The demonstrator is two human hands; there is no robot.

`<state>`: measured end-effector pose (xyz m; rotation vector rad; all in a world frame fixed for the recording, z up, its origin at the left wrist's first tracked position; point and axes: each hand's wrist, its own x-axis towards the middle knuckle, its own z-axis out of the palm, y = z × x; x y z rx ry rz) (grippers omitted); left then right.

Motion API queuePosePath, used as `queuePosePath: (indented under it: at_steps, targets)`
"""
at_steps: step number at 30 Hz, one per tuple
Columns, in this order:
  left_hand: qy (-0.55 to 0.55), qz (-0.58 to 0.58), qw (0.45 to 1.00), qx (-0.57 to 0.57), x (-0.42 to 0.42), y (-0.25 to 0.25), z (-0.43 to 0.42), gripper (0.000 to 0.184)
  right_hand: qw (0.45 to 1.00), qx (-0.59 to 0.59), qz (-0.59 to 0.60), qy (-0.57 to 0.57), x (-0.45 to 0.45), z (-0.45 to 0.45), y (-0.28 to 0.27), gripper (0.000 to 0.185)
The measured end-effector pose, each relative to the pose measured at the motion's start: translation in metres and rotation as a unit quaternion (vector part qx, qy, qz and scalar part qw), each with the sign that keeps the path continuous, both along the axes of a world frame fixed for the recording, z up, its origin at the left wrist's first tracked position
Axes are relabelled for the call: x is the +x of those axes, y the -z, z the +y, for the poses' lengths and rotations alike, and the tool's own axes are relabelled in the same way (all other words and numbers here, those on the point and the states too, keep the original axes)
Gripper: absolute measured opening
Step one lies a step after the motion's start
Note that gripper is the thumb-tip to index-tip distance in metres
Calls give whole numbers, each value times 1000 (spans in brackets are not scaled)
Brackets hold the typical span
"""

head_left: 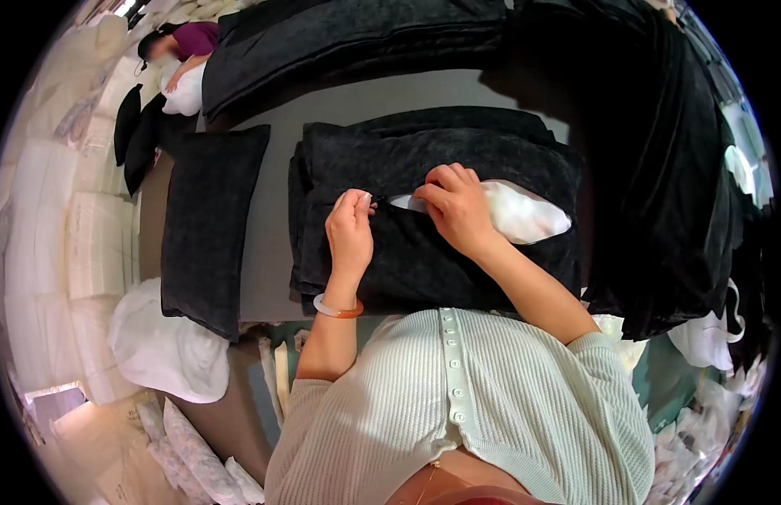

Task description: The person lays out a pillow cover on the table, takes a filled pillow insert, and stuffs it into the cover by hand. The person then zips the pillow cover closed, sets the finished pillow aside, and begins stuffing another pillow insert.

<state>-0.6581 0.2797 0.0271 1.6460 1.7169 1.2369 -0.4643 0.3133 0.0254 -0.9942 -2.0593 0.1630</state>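
A black, velvety cushion cover [382, 252] lies in front of me with its zip opening partly apart. White filling [525, 213] bulges out through the right part of the opening. My left hand [350, 220] is closed in a pinch at the left end of the zipper [382, 201]; the exact part between its fingers is hard to see. Over the middle of the opening, my right hand [458, 209] is closed with bent fingers on the edge of the cover, beside the filling. Other dark cloth lies under this cushion.
A black cushion [212, 227] lies to the left on the grey table [268, 202]. Dark fabric is stacked along the back [357, 42] and heaped at the right [659, 185]. A white bundle [172, 337] sits at the front left. Another person [193, 42] handles a white pillow at the far left.
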Motion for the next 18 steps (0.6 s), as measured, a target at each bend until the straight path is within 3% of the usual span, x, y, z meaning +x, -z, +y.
queuePosePath:
  at_steps: [4, 6, 18]
  targets:
    - [-26, 50, 998, 23, -12, 1, 2, 22, 1000, -5, -10, 16, 1, 1, 2, 23]
    - [-58, 34, 998, 17, -19, 0, 4, 23, 1000, -11, -16, 14, -2, 1, -3, 24]
    - [-23, -70, 997, -16, -23, 9, 1, 21, 997, -20, -1, -74, -47, 12, -17, 27]
